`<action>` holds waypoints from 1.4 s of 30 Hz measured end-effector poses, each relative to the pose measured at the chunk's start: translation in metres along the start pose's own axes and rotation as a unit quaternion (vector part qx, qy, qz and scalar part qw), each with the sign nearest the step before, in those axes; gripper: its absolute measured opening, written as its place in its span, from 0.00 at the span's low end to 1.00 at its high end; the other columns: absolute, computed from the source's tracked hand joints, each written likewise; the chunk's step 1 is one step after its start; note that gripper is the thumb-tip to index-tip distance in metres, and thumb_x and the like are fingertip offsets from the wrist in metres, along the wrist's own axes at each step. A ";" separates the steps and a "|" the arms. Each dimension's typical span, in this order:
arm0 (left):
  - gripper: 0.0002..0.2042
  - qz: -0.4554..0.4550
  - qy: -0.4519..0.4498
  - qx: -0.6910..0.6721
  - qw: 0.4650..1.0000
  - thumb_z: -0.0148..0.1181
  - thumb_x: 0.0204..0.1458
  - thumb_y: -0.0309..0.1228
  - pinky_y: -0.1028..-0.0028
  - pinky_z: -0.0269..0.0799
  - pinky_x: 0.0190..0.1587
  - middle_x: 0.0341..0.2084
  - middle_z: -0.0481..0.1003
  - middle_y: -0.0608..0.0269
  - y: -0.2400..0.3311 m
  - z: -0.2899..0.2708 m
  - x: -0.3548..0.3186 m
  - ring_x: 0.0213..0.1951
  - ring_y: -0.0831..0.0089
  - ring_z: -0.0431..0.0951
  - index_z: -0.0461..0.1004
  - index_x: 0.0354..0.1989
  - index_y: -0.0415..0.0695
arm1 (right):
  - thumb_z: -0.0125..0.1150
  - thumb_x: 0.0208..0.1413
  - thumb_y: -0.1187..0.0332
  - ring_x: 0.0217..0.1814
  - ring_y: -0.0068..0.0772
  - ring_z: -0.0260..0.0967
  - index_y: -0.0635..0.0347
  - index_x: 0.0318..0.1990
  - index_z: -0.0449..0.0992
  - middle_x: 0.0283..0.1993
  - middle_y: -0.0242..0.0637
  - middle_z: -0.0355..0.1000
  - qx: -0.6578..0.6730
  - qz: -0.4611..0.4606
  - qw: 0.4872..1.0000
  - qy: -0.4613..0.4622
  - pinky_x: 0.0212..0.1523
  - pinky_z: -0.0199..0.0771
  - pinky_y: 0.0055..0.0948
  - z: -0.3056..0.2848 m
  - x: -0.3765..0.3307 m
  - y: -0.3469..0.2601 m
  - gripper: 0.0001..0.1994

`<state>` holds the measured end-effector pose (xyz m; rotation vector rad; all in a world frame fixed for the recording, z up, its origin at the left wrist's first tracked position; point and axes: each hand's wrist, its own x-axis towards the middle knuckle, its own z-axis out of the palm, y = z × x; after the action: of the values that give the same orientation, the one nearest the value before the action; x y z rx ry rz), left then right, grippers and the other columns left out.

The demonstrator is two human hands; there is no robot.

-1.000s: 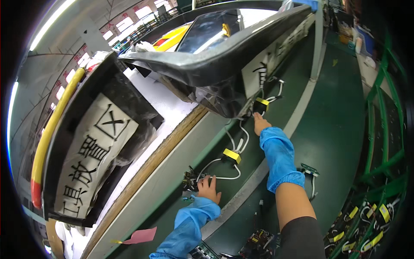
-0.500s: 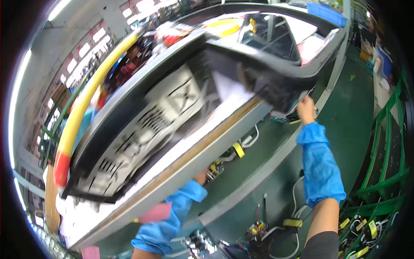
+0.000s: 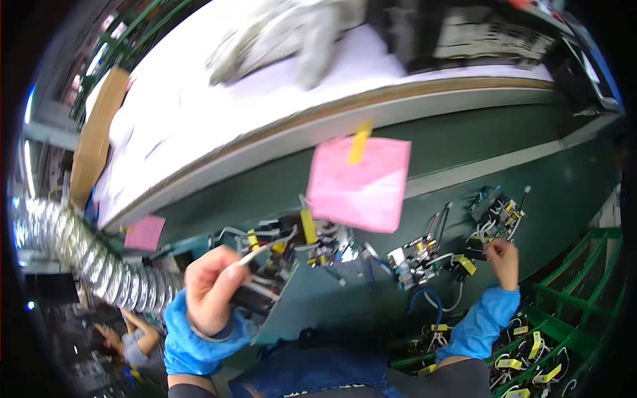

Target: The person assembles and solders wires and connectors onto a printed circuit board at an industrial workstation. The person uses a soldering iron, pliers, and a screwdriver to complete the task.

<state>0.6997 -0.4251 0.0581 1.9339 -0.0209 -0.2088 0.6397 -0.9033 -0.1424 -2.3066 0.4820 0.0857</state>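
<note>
My left hand (image 3: 211, 286), in a blue sleeve cover, is closed with thumb and finger pinching a white cable (image 3: 260, 252). The cable runs toward a cluster of circuit boards and wires beside that hand. At the right, my right hand (image 3: 502, 260) has its fingers pressed together at the near edge of a circuit board (image 3: 494, 211) with wires; what they grip is too small to make out. Between my hands lie a circuit board with a silvery part (image 3: 417, 260) and a yellow-tagged white cable (image 3: 466, 265), all on the green bench top (image 3: 352, 308).
A white-topped shelf (image 3: 169, 142) above the bench bears grey-white gloves (image 3: 282, 43) and a black bin (image 3: 424, 40). A pink note (image 3: 358, 189) hangs from its edge. Silver ducting (image 3: 116, 272) and another person (image 3: 136, 341) are at left. A green rack (image 3: 564, 302) at right holds several wired boards.
My view has swung left and down. My left hand has come out from under the shelf with a white cable; my right hand has left the black bin for the circuit board.
</note>
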 end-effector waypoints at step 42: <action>0.18 0.036 0.035 0.065 0.997 0.53 0.44 0.27 0.62 0.64 0.47 0.40 0.69 0.48 -0.317 0.044 -0.142 0.44 0.54 0.69 0.65 0.47 0.39 | 0.56 0.48 0.68 0.32 0.29 0.71 0.59 0.41 0.73 0.37 0.40 0.73 0.026 -0.222 0.955 -0.196 0.32 0.69 0.26 0.342 -0.154 -0.251 0.13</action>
<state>0.5265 -0.3333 -0.2319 2.0656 -0.0584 -0.0945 0.6180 -0.4547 -0.1827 -2.2140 -0.2342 0.2984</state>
